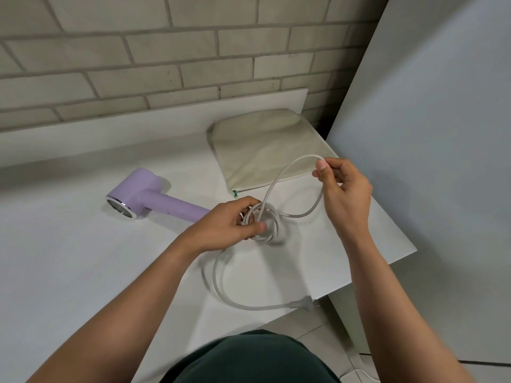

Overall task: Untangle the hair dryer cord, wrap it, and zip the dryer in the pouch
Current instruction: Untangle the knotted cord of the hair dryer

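Against a pale brick wall, on the white table (83, 272) between lilac hair dryer (149, 199) and cream zip pouch (265, 150), the left hand (235, 222) grips the coiled cord (265, 225) while the right hand (343, 189) pinches a raised loop.

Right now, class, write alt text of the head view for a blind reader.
A left hand grips a tangled coil of white cord while the right hand pinches a loop; a lilac hair dryer and beige zip pouch lie on the table.
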Available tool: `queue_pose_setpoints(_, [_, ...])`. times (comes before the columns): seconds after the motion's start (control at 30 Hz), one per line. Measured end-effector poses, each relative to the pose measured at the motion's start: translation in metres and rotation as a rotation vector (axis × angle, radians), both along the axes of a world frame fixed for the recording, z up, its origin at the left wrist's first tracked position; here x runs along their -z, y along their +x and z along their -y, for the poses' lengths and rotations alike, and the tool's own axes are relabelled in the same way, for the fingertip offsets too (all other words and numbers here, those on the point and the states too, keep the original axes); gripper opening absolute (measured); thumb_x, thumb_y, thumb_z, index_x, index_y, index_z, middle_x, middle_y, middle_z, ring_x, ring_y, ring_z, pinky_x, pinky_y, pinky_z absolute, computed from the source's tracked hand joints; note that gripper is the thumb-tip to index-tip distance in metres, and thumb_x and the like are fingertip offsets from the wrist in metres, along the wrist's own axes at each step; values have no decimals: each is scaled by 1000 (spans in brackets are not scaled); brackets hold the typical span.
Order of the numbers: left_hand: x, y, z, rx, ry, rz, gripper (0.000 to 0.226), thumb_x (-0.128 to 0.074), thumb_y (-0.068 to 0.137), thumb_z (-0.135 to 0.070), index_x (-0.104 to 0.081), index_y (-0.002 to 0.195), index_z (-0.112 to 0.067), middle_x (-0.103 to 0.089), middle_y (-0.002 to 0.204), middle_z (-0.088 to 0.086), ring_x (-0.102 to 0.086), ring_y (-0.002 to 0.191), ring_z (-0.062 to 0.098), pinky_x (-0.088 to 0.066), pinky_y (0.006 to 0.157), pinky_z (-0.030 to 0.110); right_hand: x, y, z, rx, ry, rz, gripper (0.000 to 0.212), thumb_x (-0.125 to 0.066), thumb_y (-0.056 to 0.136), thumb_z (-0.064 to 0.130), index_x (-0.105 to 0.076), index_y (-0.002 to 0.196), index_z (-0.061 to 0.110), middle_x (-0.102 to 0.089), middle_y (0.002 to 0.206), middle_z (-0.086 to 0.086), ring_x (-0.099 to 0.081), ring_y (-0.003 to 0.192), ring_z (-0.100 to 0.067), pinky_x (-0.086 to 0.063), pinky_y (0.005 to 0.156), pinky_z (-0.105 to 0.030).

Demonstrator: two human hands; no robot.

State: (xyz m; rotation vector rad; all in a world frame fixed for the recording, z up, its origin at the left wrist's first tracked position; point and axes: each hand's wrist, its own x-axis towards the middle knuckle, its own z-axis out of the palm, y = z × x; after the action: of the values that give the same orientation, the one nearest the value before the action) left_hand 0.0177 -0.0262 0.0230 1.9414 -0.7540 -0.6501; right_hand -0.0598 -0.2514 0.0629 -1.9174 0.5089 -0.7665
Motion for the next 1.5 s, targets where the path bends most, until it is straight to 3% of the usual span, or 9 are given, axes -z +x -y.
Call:
queue_pose_setpoints(0.2, [5,-2,6,-125,79,251,12,-63,98,-34,-72,106,-36,-60,66,-14,-55,65,5,-48,70,34,19,-4,16,66,-273,-361,24,-58,102,34,-71,120,22,-72,105,8,-66,106,-22,-52,85,-36])
queue_pose_setpoints(0.33, [5,-2,8,-128,139,308,15,-59,100,-33,-71,95,-26,-61,68,-3,-56,71,14,-51,74,43,16,-9,-3,-61,-645,-186,65,-54,84,-9,-56,144,15,-56,142,-4,-52,121,-30,-51,87,-40])
queue_pose_setpoints(0.53, [4,1,11,-155,199,378,13,-60,97,-32,-69,91,-26,-59,64,-5,-56,70,12,-54,72,47,5,0,-42,-464,-1051,-243,30,-68,89,15,-75,117,22,-71,104,6,-58,88,-27,-51,64,-33])
queue_pose_setpoints(0.7, [3,-5,9,-174,160,372,11,-60,98,-34,-70,94,-35,-58,62,-16,-52,62,9,-51,66,45,3,4,-44,-409,-1004,-514,33,-45,107,48,-72,106,28,-54,100,6,-55,84,-18,-43,61,-32])
queue_pose_setpoints(0.9, [-3,-3,10,-233,60,346,27,-66,96,-44,-67,84,-20,-56,64,4,-50,65,20,-43,63,37,-2,-2,-47,-250,-914,-196,21,-52,102,40,-67,101,25,-58,96,7,-62,76,-18,-51,50,-37])
queue_pose_setpoints(1.07, [0,-5,7,-156,80,299,45,-66,92,-57,-67,77,-15,-62,67,8,-55,66,22,-45,64,40,-29,2,-32,-88,-529,140,16,-57,105,24,-65,106,11,-65,98,7,-59,85,-4,-49,73,-27])
queue_pose_setpoints(1.2, [-8,-9,12,-239,-49,239,31,-69,93,-50,-64,70,-29,-60,66,13,-48,61,23,-37,58,28,-38,4,-24,-20,-323,125,15,-52,108,27,-60,107,14,-68,89,7,-58,77,-3,-41,69,-14])
queue_pose_setpoints(1.33, [-16,-7,11,-249,-59,240,16,-72,92,-45,-73,84,-31,-69,72,4,-60,70,20,-46,68,31,-34,2,-18,87,-155,181,12,-49,109,31,-55,107,21,-72,88,7,-63,70,-11,-53,68,-33])
queue_pose_setpoints(1.5, [-20,-2,15,-430,-98,299,20,-72,94,-41,-74,86,-23,-64,65,-3,-56,63,11,-41,61,16,-16,-4,6,101,-164,-36,13,-51,106,31,-59,103,21,-71,88,11,-62,77,-8,-51,74,-35])
